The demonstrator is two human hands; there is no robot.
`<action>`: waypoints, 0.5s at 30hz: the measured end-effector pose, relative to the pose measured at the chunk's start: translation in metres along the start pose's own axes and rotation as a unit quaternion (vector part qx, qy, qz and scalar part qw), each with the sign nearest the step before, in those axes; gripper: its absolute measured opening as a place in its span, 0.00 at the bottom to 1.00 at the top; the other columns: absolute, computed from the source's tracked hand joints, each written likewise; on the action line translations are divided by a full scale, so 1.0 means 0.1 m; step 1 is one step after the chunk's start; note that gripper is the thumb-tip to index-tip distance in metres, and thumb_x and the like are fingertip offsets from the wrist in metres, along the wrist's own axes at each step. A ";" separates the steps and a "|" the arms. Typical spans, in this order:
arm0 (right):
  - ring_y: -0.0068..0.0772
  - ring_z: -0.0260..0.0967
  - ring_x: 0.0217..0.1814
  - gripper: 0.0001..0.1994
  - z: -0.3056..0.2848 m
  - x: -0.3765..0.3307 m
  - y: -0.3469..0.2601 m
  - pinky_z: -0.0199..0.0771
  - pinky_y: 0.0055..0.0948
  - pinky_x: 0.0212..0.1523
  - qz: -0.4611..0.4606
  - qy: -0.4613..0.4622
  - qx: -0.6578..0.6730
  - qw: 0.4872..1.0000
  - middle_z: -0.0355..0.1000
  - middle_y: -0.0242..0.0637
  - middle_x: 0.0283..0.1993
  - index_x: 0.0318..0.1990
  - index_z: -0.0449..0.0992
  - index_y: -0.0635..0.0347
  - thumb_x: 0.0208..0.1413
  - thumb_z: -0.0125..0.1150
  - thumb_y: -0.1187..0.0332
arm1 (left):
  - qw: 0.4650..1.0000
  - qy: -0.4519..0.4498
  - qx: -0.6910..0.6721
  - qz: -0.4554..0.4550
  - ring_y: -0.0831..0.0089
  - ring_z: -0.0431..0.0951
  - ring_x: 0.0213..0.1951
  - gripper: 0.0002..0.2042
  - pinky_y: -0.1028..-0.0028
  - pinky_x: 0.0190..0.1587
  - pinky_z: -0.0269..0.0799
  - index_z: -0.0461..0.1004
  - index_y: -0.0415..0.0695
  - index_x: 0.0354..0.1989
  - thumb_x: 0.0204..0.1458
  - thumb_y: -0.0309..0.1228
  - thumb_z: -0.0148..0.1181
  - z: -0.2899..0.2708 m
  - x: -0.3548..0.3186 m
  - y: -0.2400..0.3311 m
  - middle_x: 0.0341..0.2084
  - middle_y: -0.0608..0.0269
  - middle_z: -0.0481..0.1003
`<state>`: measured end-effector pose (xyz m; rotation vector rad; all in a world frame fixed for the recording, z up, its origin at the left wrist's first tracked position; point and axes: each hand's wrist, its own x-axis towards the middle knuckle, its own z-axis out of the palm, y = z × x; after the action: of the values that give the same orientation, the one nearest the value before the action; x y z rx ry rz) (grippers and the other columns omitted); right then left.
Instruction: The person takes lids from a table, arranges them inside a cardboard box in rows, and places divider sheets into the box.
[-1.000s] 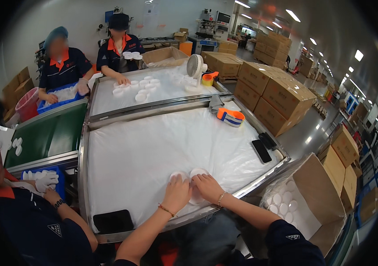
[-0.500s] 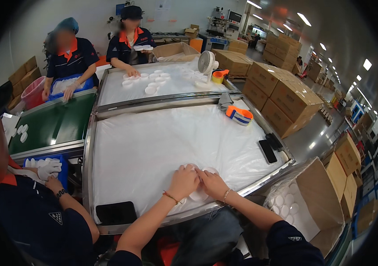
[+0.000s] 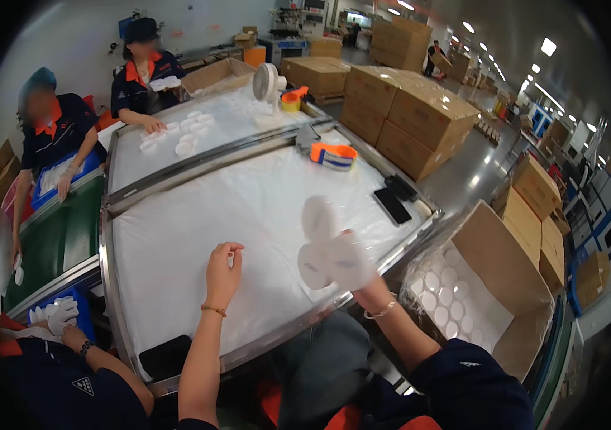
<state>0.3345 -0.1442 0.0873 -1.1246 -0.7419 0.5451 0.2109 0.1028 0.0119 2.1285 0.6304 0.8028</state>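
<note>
my right hand (image 3: 371,292) is gripping at least three white round lids (image 3: 350,262) above the sheeted table (image 3: 169,229); my left hand (image 3: 223,272) is hovering empty, half-curled; more lids (image 3: 456,310) are already lying in the open carton (image 3: 513,265), these not yet.

Motion blurs the white discs (image 3: 350,262) by the table's (image 3: 169,233) near edge, and they hide most of the right hand (image 3: 372,293). The left forearm (image 3: 202,347) covers one end of the black phone (image 3: 163,358) at the near left corner. A dark rim crops the nearest co-worker (image 3: 58,376).
</note>
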 end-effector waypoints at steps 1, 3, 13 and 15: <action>0.26 0.66 0.56 0.20 -0.16 -0.20 -0.02 0.68 0.29 0.55 0.016 0.030 0.204 0.978 0.68 0.33 0.54 0.55 0.68 0.57 0.55 0.61 0.71 | 1.000 -0.014 -0.001 0.001 0.65 0.73 0.38 0.04 0.68 0.43 0.70 0.74 0.45 0.36 0.56 0.28 0.53 0.04 0.00 0.06 0.34 0.63 0.75; 0.34 0.61 0.65 0.27 -0.03 -0.43 -0.32 0.58 0.44 0.66 0.040 0.054 0.329 0.942 0.65 0.33 0.61 0.60 0.66 0.52 0.54 0.63 0.56 | 0.997 -0.032 0.044 0.047 0.65 0.72 0.39 0.04 0.69 0.44 0.69 0.74 0.44 0.36 0.56 0.27 0.53 0.12 -0.05 0.01 0.34 0.63 0.74; 0.29 0.57 0.68 0.28 -0.15 -0.85 -0.49 0.54 0.43 0.69 0.032 0.035 0.502 0.864 0.66 0.24 0.62 0.60 0.67 0.46 0.51 0.66 0.54 | 0.994 -0.098 0.018 0.039 0.66 0.73 0.40 0.05 0.70 0.47 0.69 0.75 0.41 0.38 0.56 0.25 0.53 0.25 -0.09 0.02 0.35 0.60 0.74; 0.26 0.57 0.68 0.27 -0.17 -0.88 -0.47 0.54 0.42 0.69 0.027 0.015 0.524 0.851 0.66 0.21 0.62 0.60 0.67 0.45 0.52 0.66 0.55 | 0.995 -0.099 0.014 0.021 0.66 0.73 0.41 0.06 0.71 0.48 0.69 0.75 0.41 0.38 0.56 0.24 0.52 0.24 -0.09 0.05 0.36 0.60 0.74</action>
<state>0.2921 -0.2343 0.1053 -0.1203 -0.2752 0.8315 0.2227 0.0827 0.0012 2.2192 0.4962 0.5978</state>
